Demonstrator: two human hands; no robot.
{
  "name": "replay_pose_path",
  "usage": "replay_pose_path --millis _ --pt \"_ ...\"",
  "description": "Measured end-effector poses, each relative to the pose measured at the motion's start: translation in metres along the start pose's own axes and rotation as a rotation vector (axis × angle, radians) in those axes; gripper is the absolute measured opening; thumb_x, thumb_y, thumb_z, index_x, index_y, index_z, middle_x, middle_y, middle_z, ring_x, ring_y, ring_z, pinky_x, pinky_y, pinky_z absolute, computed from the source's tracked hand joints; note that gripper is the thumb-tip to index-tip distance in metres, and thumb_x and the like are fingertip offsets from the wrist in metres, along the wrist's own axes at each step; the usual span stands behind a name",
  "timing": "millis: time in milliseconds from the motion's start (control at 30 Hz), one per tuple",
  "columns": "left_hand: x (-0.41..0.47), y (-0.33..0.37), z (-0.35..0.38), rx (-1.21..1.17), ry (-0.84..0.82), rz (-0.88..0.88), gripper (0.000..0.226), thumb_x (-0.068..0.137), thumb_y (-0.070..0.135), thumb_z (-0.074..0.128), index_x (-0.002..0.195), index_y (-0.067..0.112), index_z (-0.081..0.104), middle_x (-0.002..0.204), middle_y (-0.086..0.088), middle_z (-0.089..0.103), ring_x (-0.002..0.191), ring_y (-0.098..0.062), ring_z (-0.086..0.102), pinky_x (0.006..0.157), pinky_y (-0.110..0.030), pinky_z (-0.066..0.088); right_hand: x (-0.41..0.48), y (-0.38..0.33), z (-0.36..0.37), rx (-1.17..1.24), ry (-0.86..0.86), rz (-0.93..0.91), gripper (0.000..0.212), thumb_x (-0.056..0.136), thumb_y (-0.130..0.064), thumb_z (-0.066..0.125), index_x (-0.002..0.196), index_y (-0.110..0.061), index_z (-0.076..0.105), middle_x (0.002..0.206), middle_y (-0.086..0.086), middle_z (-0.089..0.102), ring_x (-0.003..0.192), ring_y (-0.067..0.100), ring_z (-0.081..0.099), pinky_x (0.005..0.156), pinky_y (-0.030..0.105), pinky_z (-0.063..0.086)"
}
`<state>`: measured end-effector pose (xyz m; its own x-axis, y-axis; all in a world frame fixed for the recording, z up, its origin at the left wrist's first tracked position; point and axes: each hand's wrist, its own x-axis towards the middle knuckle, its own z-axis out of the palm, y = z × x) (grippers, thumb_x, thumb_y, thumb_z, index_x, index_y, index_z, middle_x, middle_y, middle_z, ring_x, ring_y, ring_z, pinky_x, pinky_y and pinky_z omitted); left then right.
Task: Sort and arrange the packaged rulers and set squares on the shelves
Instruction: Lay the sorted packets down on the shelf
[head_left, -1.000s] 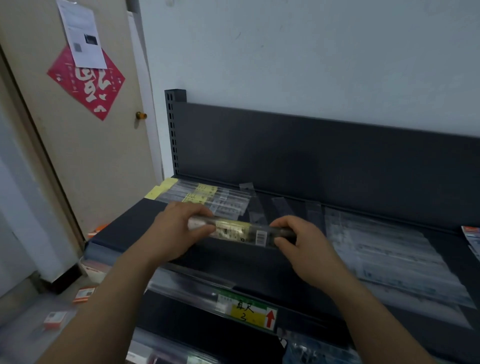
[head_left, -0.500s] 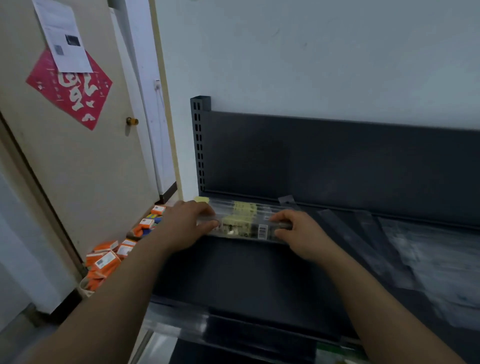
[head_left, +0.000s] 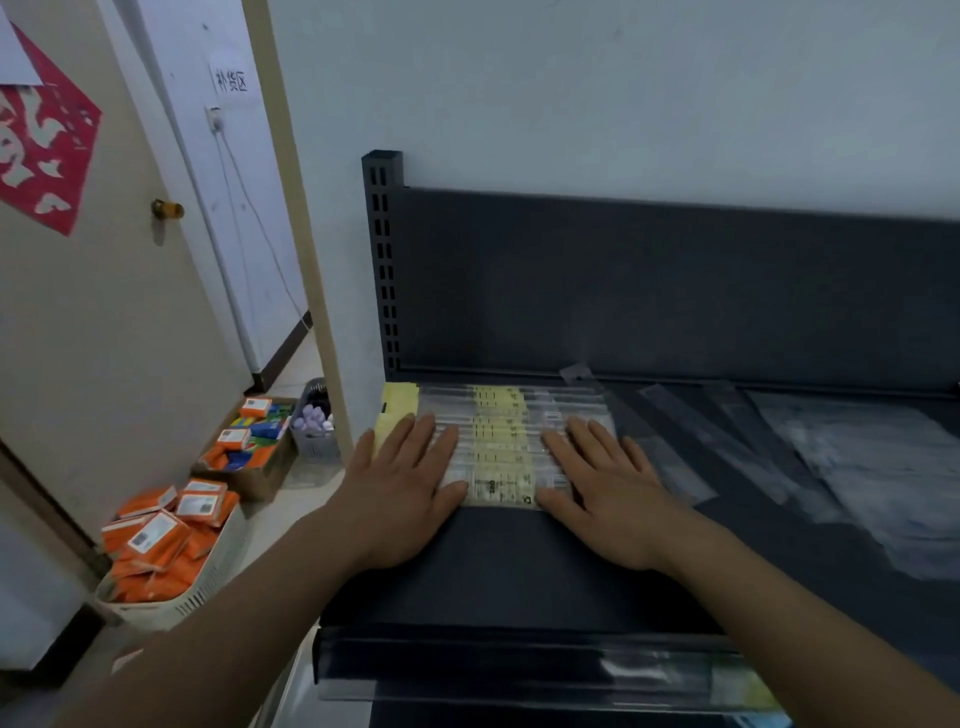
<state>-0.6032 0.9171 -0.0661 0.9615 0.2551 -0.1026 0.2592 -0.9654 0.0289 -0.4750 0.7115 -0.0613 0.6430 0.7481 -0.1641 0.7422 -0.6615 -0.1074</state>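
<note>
- While the left hand (head_left: 402, 488) and right hand (head_left: 608, 483) lie flat, fingers spread, on the packaged rulers (head_left: 498, 441) in the back-left corner of the shelf (head_left: 519, 561), press evenly.
- Nudge both ends inward, squaring the stack.

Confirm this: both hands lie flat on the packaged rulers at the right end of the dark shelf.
Wrong end. The head view shows the packaged rulers at the left end of the dark shelf; the left hand and right hand do lie flat on them.
</note>
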Motion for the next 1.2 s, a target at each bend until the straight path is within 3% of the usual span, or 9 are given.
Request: replay_pose_path --millis 100,233,400,467,500,600,733,1033,1200 --pt "-0.013 -0.001 0.003 -0.007 -0.038 -0.004 0.071 0.093 0.063 0.007 0.152 0.028 -0.015 0.16 0.001 -0.021 0.146 -0.016 -0.022 0.117 -0.045 -0.011 -0.015 -0.006 0.001 -0.003 -0.055 -0.015 0.072 0.092 -0.066 0.014 0.147 -0.036 -0.021 0.154 -0.008 -0.031 0.14 0.01 -0.032 0.118 0.039 -0.015" --pt "-0.028 -0.004 0.009 -0.051 -0.077 0.027 0.113 0.048 0.08 -0.031 0.149 0.031 -0.02 0.158 0.002 -0.025 0.144 -0.015 -0.025 0.115 -0.043 -0.013 -0.033 -0.011 -0.001 0.057 -0.13 -0.027 0.073 0.091 -0.068 0.016 0.144 -0.04 -0.026 0.149 -0.011 -0.038 0.136 0.009 -0.038 0.118 0.038 -0.016" --pt "-0.044 -0.004 -0.002 -0.07 -0.142 0.034 0.126 0.038 0.089 -0.027 0.15 0.033 -0.019 0.157 0.004 -0.029 0.141 -0.013 -0.029 0.115 -0.043 -0.014 -0.044 -0.01 -0.008 0.161 -0.18 -0.025 0.07 0.092 -0.065 0.017 0.145 -0.041 -0.021 0.149 -0.012 -0.038 0.136 0.008 -0.038 0.117 0.036 -0.017" --pt "-0.038 -0.005 -0.015 -0.089 -0.129 -0.005 0.124 0.045 0.093 -0.018 0.152 0.03 -0.014 0.158 0.004 -0.024 0.145 -0.017 -0.023 0.116 -0.046 -0.012 -0.034 -0.003 -0.017 0.219 -0.089 0.006 0.067 0.095 -0.06 0.018 0.149 -0.037 -0.015 0.153 -0.009 -0.032 0.138 0.008 -0.033 0.117 0.034 -0.016" --pt "-0.032 -0.005 -0.021 -0.082 -0.1 -0.031 0.113 0.059 0.092 -0.009 0.152 0.027 -0.012 0.159 0.003 -0.021 0.146 -0.018 -0.021 0.117 -0.047 -0.011 -0.026 0.001 -0.022 0.218 -0.025 0.027 0.066 0.097 -0.057 0.017 0.151 -0.033 -0.013 0.155 -0.007 -0.029 0.14 0.009 -0.03 0.117 0.033 -0.014" --pt "0.0 0.003 -0.029 -0.071 0.006 -0.076 0.079 0.092 0.067 0.013 0.154 0.021 -0.007 0.161 -0.001 -0.015 0.147 -0.02 -0.017 0.117 -0.049 -0.011 0.004 0.006 -0.029 0.181 0.086 0.105 0.065 0.101 -0.049 0.017 0.153 -0.019 -0.008 0.159 0.001 -0.019 0.146 0.014 -0.018 0.119 0.032 -0.008" --pt "0.025 0.017 -0.013 -0.09 -0.034 -0.066 0.077 0.094 0.064 0.013 0.153 0.021 -0.01 0.161 -0.004 -0.016 0.147 -0.023 -0.018 0.118 -0.051 -0.008 0.025 0.0 -0.01 0.097 0.033 0.129 0.073 0.099 -0.055 0.016 0.152 -0.012 -0.01 0.16 0.005 -0.016 0.147 0.017 -0.015 0.119 0.032 -0.006" --pt "0.013 0.011 -0.01 -0.087 -0.042 -0.031 0.079 0.092 0.066 0.007 0.154 0.018 -0.004 0.161 -0.001 -0.013 0.147 -0.017 -0.016 0.119 -0.046 -0.01 0.013 -0.002 -0.008 0.074 -0.024 0.069 0.076 0.096 -0.061 0.012 0.152 -0.016 -0.012 0.158 0.0 -0.021 0.145 0.011 -0.02 0.114 0.026 -0.013" --pt "0.002 0.009 -0.002 -0.071 -0.075 0.024 0.082 0.092 0.068 0.012 0.153 0.017 -0.011 0.16 0.0 -0.018 0.147 -0.016 -0.017 0.121 -0.04 -0.003 0.001 -0.003 -0.003 0.042 -0.042 0.051 0.085 0.09 -0.07 0.014 0.151 -0.019 -0.016 0.157 -0.003 -0.023 0.144 0.009 -0.021 0.116 0.027 -0.012"
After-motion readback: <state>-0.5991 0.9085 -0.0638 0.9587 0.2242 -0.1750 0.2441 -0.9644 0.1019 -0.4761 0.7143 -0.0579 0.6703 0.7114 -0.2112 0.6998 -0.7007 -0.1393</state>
